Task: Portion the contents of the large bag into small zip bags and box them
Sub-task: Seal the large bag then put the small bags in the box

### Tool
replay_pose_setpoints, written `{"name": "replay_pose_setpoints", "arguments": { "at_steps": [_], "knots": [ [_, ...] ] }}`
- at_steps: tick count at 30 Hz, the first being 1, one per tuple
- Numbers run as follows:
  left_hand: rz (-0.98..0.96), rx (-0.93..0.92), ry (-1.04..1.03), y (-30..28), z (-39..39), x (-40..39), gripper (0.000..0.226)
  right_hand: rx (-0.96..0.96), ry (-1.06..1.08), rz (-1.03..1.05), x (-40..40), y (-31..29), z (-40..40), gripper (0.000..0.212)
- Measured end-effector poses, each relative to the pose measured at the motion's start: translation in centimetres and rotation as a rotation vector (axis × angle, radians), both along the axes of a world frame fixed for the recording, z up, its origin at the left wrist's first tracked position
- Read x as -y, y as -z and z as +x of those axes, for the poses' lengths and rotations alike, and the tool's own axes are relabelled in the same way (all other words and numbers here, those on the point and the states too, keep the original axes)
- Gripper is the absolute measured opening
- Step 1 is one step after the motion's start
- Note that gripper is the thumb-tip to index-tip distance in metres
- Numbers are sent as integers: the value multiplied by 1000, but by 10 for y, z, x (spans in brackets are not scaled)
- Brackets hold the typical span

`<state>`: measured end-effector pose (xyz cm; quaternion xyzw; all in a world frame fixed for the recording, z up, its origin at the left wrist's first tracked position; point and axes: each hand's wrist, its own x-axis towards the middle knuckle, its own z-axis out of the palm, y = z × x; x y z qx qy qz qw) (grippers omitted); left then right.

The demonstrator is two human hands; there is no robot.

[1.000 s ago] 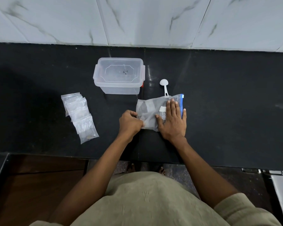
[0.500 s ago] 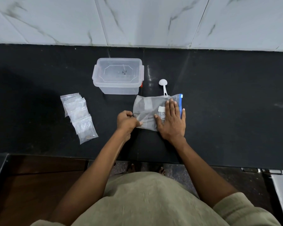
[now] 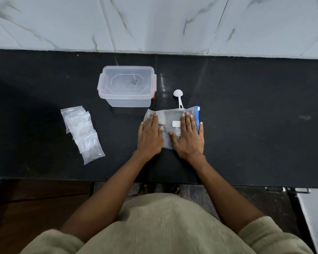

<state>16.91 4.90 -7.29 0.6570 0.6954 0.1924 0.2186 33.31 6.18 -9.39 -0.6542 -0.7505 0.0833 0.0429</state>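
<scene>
Pressing flat on the large zip bag [image 3: 170, 125], both of my hands lie palm down with fingers straight, so neither grip is clenched and neither is pinching anything. My left hand [image 3: 150, 137] covers the bag's left end, fingers pointing away from me; my right hand [image 3: 189, 137] covers its right part, its little finger just inside the blue zip strip [image 3: 197, 118] that runs along the bag's right edge. Between the two hands I can see a white label [image 3: 176, 123] on the grey-clear plastic, with dark print below it that I cannot read.

I take the bag as my landmark on the black desk [image 3: 255, 125]. One white scoop [image 3: 178, 97] lies just beyond the bag's far edge, bowl away from me, its handle end touching or slipping under the bag; I cannot tell which. One clear plastic box [image 3: 127, 87] with its lid on sits beyond and to the left of the bag, near but apart, with a red tab showing at its near right corner. Well to the left of the bag lies one overlapping row of small zip bags [image 3: 82, 132]; I count roughly four or five, though the layers blur together. White marble-patterned tiles [image 3: 154, 24] rise behind the desk.
</scene>
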Motion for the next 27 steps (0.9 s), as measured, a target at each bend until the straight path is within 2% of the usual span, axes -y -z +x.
{"name": "replay_pose_setpoints", "arguments": {
  "at_steps": [4, 10, 13, 16, 19, 23, 27],
  "knots": [
    [-36, -268, 167, 17, -27, -3, 68, 25, -25, -8, 4, -1, 7, 85],
    [-104, -371, 273, 13, -72, -8, 75, 10, -41, -6, 4, 1, 11, 88],
    [-122, -361, 237, 3, -63, -6, 75, 14, -39, -17, 3, 0, 12, 90],
    [120, -212, 174, -7, -34, 4, 69, -4, -64, 15, 2, -9, 1, 88],
    [246, -194, 179, -5, -6, 5, 64, -85, -125, 29, 0, -16, -18, 82],
    [144, -186, 328, 17, -2, -2, 61, -101, -156, -17, 1, -4, -18, 76],
    [98, -277, 372, 30, -17, -2, 65, -50, -204, -53, -4, 0, -2, 82]
  ]
}}
